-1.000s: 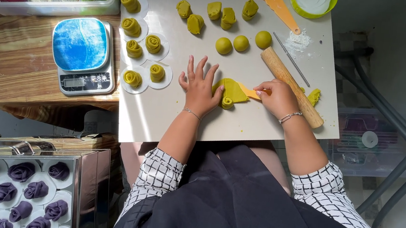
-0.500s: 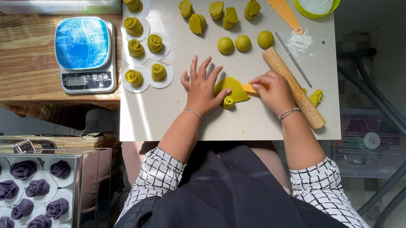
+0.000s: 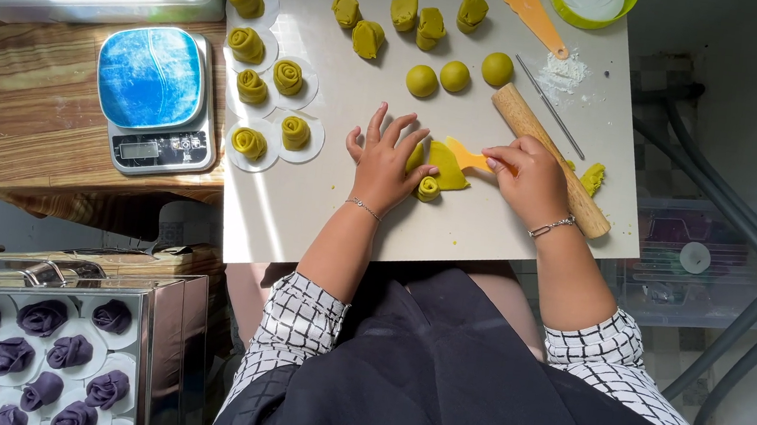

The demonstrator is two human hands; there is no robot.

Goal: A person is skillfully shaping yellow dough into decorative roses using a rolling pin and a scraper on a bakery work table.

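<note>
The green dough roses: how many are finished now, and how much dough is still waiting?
Done: six rolled roses sit on white paper rounds. In hand: the left hand presses a half-rolled strip, while the right hand holds a small yellow scraper. Left: three dough balls and five lumps.

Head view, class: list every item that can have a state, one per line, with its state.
left hand: fingers spread, pressing flat dough
right hand: gripping the small orange scraper
flat dough: partly rolled up at its near end
rolling pin: lying idle
dough balls: three, unflattened
green rosettes: finished, on paper rounds
scale: nothing on it
purple rosettes: arranged in a tray
</note>
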